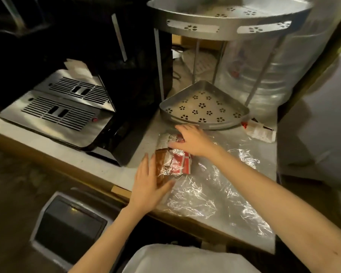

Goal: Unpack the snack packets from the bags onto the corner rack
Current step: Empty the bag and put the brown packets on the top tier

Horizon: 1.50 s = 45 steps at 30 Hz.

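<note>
A clear plastic bag (215,192) lies crumpled on the counter, its closed end at the left. Inside that end sit red-and-white and brown snack packets (177,164). My left hand (150,184) presses flat against the bag's left side at the brown packet. My right hand (193,140) rests on top of the bag's far end, fingers curled on the plastic over the packets. The grey two-tier corner rack stands just behind, its lower shelf (230,123) bare and its upper shelf (228,18) near the top edge.
A black coffee machine with a steel drip tray (59,109) fills the left of the counter. Another red-and-white packet (260,131) lies right of the rack. A large wrapped bundle (264,75) stands behind the rack. A grey bin (67,227) sits on the floor below.
</note>
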{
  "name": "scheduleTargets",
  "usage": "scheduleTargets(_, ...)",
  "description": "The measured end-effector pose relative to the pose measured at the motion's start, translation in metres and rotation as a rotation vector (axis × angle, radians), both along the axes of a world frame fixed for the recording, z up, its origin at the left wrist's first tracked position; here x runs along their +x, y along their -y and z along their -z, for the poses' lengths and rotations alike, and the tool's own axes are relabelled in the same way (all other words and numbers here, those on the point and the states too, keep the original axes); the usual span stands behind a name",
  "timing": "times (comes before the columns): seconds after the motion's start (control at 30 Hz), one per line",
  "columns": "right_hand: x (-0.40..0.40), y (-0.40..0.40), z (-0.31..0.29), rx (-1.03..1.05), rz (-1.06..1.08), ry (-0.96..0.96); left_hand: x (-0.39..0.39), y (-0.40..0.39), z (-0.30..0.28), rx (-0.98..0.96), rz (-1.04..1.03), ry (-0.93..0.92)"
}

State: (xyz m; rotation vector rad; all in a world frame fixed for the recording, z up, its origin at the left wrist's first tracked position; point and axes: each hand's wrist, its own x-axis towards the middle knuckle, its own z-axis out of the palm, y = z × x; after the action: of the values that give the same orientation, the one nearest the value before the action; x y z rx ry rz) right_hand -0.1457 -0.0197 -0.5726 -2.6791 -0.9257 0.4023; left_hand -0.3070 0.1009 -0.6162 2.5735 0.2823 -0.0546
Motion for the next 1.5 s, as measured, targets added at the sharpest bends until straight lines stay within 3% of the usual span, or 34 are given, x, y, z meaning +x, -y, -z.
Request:
scheduleTargets(0.1, 0.003, -0.01, 0.004, -0.105, -0.015, 0.022, -0.012, -0.004, 0.003, 0.043, -0.079, -0.111)
scheduleTargets(0.2, 0.005, -0.017, 0.006, -0.168, -0.004, -0.001, -0.018, -0.006, 0.005, 0.14, -0.099, -0.094)
scheduleTargets(0.4, 0.007, -0.029, 0.01, -0.248, 0.017, -0.086, -0.013, -0.002, 0.001, 0.063, -0.174, -0.116)
scheduleTargets(0.57, 0.008, -0.035, 0.005, -0.196, 0.021, -0.087, -0.008, 0.004, 0.002, -0.005, -0.228, -0.078)
scheduleTargets(0.9, 0.004, -0.03, 0.006, 0.023, 0.011, 0.053, 0.001, -0.003, -0.011, 0.083, -0.164, -0.054)
scheduleTargets(1.2, 0.02, 0.027, -0.008, 0.508, 0.552, -0.513, 0.057, -0.046, -0.045, -0.389, 0.034, -0.249)
scheduleTargets(1.4, 0.013, 0.086, -0.022, 0.562, 0.765, -0.968, 0.114, -0.027, -0.058, -0.192, 0.361, -0.314)
scheduleTargets(1.5, 0.011, 0.113, -0.016, 0.611, 0.828, -1.053, 0.136, -0.016, -0.053, -0.086, 0.468, -0.323)
